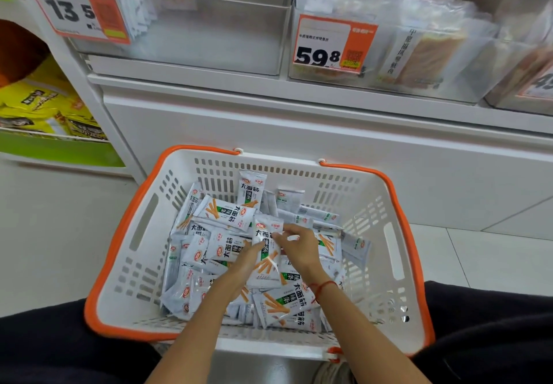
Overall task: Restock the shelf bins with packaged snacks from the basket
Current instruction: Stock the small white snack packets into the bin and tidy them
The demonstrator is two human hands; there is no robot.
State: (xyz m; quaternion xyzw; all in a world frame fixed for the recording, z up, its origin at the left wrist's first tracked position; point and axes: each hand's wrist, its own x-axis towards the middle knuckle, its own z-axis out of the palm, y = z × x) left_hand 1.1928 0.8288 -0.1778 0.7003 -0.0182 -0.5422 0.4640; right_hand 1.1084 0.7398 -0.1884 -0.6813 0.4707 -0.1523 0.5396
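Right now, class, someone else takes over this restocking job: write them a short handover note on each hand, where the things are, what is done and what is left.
Left hand and right hand: both hold one upright snack packet over the basket.
Basket: on the floor below the shelf, many packets lying loose inside.
Clear bin with the 13.5 tag: a few matching packets at its left, mostly unfilled.
Left: nearly all the restocking.

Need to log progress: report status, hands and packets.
Left hand and right hand both pinching one upright snack packet over the basket. Clear bin above mostly empty. Nothing blocking.
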